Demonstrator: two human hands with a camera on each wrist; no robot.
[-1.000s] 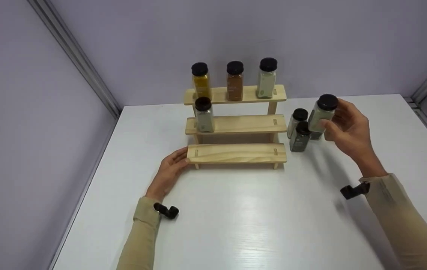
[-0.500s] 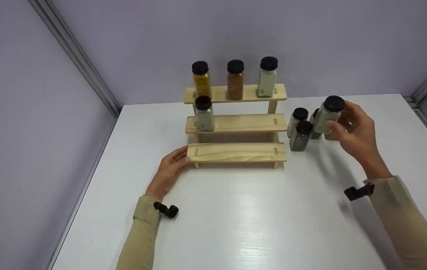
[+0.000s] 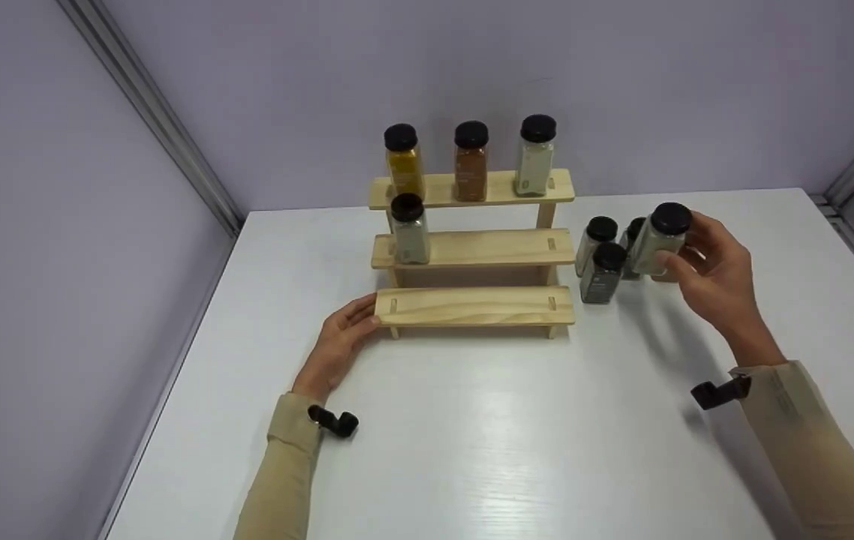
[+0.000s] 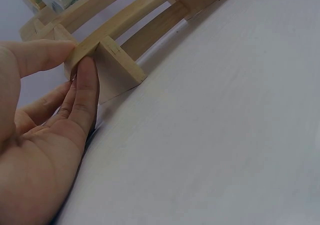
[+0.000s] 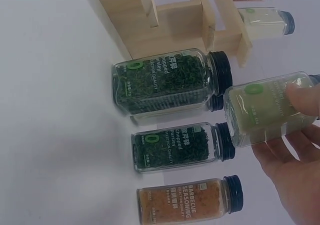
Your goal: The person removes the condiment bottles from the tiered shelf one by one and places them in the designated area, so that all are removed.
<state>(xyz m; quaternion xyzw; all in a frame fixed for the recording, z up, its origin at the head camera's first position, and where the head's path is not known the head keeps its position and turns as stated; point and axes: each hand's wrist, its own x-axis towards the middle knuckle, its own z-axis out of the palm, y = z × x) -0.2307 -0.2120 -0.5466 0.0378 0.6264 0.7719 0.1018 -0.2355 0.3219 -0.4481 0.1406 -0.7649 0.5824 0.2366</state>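
My left hand (image 3: 335, 345) pinches the left end of the lowest shelf of a three-tier wooden rack (image 3: 472, 306), thumb on top and fingers beneath in the left wrist view. My right hand (image 3: 720, 285) grips a black-lidded spice jar (image 5: 265, 107) of pale powder, thumb across its side. This jar is held up over the table, right of the rack, overlapping the jars behind it. Below it stand a jar of chopped parsley (image 5: 160, 82), a second parsley jar (image 5: 175, 147) and a barbecue seasoning jar (image 5: 182, 202). The right hand partly hides the seasoning jar in the head view.
Along the top shelf stand a yellow jar (image 3: 406, 172), a reddish-brown jar (image 3: 470, 176) and a pale jar (image 3: 534, 169). One greyish jar (image 3: 410, 240) is at the middle shelf's left end. Another pale jar (image 3: 587, 251) stands close to the rack's right side. A wall rises behind.
The right hand has moved a little to the right and then down, carrying the pale powder jar. The left hand keeps its hold on the rack.
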